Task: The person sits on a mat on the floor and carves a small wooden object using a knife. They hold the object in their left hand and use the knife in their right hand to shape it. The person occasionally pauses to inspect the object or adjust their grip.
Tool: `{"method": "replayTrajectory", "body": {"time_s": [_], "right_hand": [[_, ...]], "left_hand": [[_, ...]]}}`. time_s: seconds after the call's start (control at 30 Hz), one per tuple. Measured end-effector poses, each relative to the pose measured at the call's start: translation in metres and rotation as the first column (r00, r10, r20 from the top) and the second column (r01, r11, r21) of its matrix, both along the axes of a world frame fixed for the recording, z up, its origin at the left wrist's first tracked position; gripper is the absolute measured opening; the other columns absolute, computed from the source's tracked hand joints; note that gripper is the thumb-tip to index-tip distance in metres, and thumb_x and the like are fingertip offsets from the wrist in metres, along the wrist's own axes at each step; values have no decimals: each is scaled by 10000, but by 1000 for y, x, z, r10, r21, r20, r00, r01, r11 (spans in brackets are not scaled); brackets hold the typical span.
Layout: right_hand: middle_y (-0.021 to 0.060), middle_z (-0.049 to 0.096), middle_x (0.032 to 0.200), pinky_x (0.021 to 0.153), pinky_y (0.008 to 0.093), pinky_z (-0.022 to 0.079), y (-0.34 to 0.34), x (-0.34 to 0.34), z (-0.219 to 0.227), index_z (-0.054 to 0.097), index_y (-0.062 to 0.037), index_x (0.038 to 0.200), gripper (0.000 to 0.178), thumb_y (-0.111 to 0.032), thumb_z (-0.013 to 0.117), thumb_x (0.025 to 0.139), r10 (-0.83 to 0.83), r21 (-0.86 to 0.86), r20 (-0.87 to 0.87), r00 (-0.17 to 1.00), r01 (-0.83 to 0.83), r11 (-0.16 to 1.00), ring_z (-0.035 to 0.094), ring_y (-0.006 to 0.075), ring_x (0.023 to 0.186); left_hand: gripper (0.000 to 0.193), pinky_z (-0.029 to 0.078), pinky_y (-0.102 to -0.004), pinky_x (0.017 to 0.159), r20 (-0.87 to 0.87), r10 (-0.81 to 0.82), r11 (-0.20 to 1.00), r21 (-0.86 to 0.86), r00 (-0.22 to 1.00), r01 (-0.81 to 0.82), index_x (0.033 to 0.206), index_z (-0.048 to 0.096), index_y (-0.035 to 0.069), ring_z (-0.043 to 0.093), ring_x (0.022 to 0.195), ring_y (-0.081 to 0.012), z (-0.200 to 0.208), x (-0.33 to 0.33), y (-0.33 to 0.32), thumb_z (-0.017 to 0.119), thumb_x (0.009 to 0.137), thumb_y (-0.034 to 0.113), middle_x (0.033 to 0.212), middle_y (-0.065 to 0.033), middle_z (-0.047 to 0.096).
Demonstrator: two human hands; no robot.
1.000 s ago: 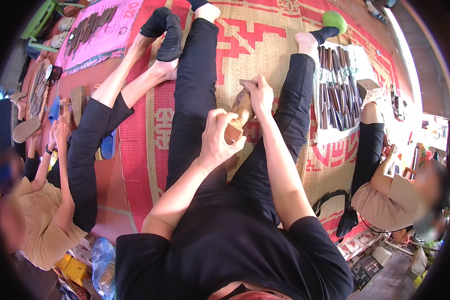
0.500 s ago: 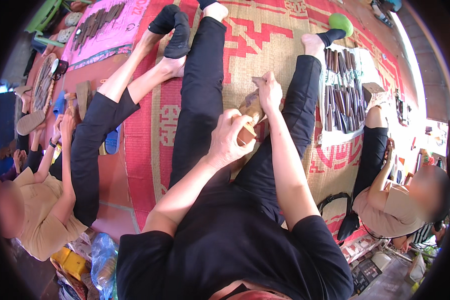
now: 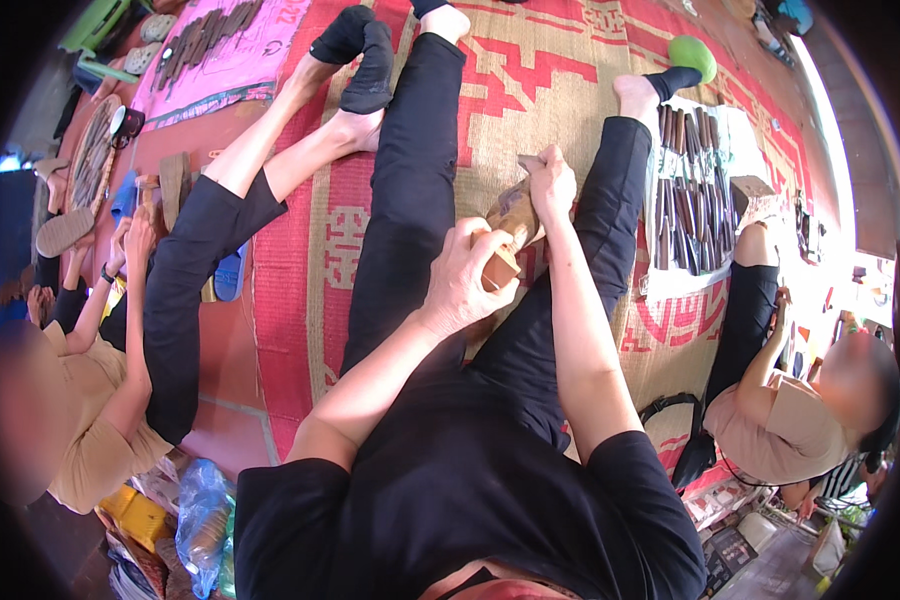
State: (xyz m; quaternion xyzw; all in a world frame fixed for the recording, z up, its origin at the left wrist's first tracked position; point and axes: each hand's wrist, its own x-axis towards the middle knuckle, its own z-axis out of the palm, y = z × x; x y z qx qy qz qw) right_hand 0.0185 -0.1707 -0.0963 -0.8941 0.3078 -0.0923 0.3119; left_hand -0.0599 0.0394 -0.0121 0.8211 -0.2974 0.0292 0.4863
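Note:
Between my thighs I hold a carved wooden piece point(image 3: 513, 215), light brown with a flat-cut block end toward me. My left hand point(image 3: 462, 275) is wrapped round that near end, the fingers curled over it. My right hand point(image 3: 552, 188) is closed at the far end of the wood. A thin greyish-brown scrap point(image 3: 528, 162) sticks out beside its fingers; its kind is too small to make out. My right palm hides part of the wood's far side.
A red and straw woven mat point(image 3: 530, 85) lies beneath my legs. Rows of carving tools point(image 3: 692, 190) rest on a white cloth at right, near a wooden block point(image 3: 752, 195). A green ball point(image 3: 692, 58) touches my right foot. People sit close on both sides.
My right hand has shifted slightly nearer and to the right along the wood. My left hand keeps its hold, and the whole view has moved a little.

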Motion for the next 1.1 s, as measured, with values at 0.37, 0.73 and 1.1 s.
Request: {"method": "replayTrajectory", "body": {"time_s": [0.37, 0.73, 1.1], "right_hand": [[214, 713, 865, 759, 481, 516, 14, -15, 4, 603, -63, 967, 312, -324, 737, 861, 28, 81, 99, 995, -36, 996, 692, 413, 836], [174, 710, 849, 751, 455, 516, 22, -28, -4, 631, -57, 903, 293, -296, 783, 831, 32, 158, 259, 965, -75, 985, 696, 373, 829], [175, 715, 812, 745, 414, 524, 16, -32, -2, 647, -36, 907, 236, -232, 764, 850, 32, 317, 264, 964, -118, 941, 706, 339, 796]], "left_hand": [[628, 577, -416, 790, -1, -3, 1000, 7, 1000, 3, 1189, 570, 108, 635, 985, -332, -1, 0, 0, 857, 631, 99, 1149, -149, 514], [633, 571, -428, 807, -7, -10, 1000, 18, 1000, 11, 1185, 559, 110, 622, 1002, -344, -1, 2, -2, 853, 625, 99, 1156, -142, 509], [642, 572, -428, 817, 3, -20, 999, 30, 1000, 20, 1193, 565, 113, 630, 1007, -343, -1, 1, -1, 861, 624, 118, 1167, -143, 520]]}}
